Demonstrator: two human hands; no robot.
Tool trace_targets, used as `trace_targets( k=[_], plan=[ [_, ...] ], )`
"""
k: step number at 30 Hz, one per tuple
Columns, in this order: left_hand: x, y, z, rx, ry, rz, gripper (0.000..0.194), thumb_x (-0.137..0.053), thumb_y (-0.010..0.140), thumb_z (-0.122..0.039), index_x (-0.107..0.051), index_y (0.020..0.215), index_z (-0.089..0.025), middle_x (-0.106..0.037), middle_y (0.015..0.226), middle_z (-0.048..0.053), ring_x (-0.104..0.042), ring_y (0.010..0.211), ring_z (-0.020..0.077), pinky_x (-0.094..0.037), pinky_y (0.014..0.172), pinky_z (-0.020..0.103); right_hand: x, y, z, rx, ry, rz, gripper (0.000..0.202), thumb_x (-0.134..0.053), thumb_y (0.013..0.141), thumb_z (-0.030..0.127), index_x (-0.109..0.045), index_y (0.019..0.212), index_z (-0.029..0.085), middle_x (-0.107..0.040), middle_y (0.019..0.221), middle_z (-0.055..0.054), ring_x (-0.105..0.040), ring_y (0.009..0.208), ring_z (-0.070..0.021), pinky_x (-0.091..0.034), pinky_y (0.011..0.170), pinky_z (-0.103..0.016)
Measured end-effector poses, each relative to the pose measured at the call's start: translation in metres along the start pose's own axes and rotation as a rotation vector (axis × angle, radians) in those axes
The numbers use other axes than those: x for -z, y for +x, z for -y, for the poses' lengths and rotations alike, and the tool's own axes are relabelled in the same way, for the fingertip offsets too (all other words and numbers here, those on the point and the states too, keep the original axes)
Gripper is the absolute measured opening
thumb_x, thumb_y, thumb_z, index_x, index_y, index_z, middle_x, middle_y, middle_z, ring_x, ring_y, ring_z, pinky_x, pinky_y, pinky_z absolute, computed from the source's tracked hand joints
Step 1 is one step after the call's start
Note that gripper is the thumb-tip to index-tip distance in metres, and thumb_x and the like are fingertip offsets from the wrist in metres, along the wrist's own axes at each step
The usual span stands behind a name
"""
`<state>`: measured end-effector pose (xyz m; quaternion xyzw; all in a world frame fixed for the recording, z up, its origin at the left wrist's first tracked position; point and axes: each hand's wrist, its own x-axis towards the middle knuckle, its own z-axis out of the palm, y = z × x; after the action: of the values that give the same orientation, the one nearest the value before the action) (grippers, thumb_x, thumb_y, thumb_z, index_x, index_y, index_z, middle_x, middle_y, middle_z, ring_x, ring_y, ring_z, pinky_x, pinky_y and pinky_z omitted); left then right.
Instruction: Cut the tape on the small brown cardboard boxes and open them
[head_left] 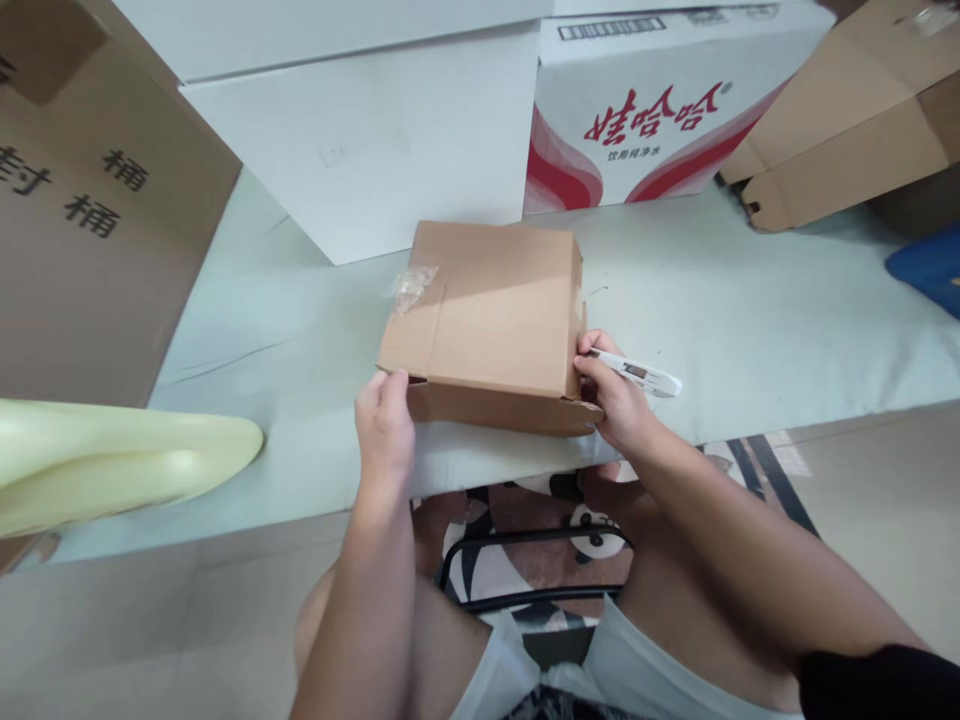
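A small brown cardboard box rests near the front edge of a pale green table. Crumpled clear tape clings to its left side. My left hand grips the box's front left corner, thumb on top and fingers mostly hidden. At the front right corner, my right hand is closed around a white box cutter, which points out to the right. The fingers of that hand also touch the box's right side. I cannot see whether the cutter's blade is out.
Behind the box stand a large white carton and a white carton with red lettering. A big brown carton is at left, with a pale yellow object before it. An opened cardboard carton and something blue are at right.
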<state>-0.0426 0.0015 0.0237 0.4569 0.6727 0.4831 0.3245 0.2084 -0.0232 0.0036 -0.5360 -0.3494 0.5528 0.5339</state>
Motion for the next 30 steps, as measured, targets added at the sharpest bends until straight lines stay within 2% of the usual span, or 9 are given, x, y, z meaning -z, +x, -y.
trace_targets(
  k=[9, 18, 30],
  plan=[
    [0.0012, 0.0004, 0.0045, -0.015, -0.008, 0.004, 0.033, -0.057, 0.080, -0.048, -0.048, 0.060, -0.023, -0.052, 0.066, 0.000, -0.048, 0.071, 0.0178, -0.037, 0.063, 0.031, 0.0000, -0.0006, 0.0019, -0.005, -0.002, -0.009, 0.023, -0.064, 0.082, 0.034, -0.043, 0.091, 0.028, -0.037, 0.070, 0.007, -0.029, 0.058, -0.0141, -0.021, 0.053, -0.031],
    [-0.0004, -0.0001, -0.0020, 0.006, 0.010, 0.005, 0.031, -0.056, 0.076, -0.050, -0.048, 0.060, -0.024, -0.056, 0.065, 0.001, -0.051, 0.072, 0.0195, -0.039, 0.064, 0.032, -0.0012, -0.0006, 0.0012, -0.011, 0.003, -0.005, 0.024, -0.064, 0.083, 0.034, -0.043, 0.092, 0.028, -0.038, 0.071, 0.006, -0.031, 0.058, -0.0141, -0.022, 0.054, -0.031],
    [0.0005, 0.0002, 0.0022, 0.006, 0.025, 0.012, 0.033, -0.055, 0.079, -0.050, -0.047, 0.061, -0.024, -0.052, 0.067, 0.001, -0.049, 0.073, 0.0191, -0.038, 0.063, 0.032, -0.0009, -0.0002, 0.0018, -0.015, -0.003, -0.015, 0.025, -0.065, 0.081, 0.034, -0.043, 0.091, 0.029, -0.037, 0.070, 0.007, -0.027, 0.057, -0.0140, -0.021, 0.053, -0.032]
  ],
)
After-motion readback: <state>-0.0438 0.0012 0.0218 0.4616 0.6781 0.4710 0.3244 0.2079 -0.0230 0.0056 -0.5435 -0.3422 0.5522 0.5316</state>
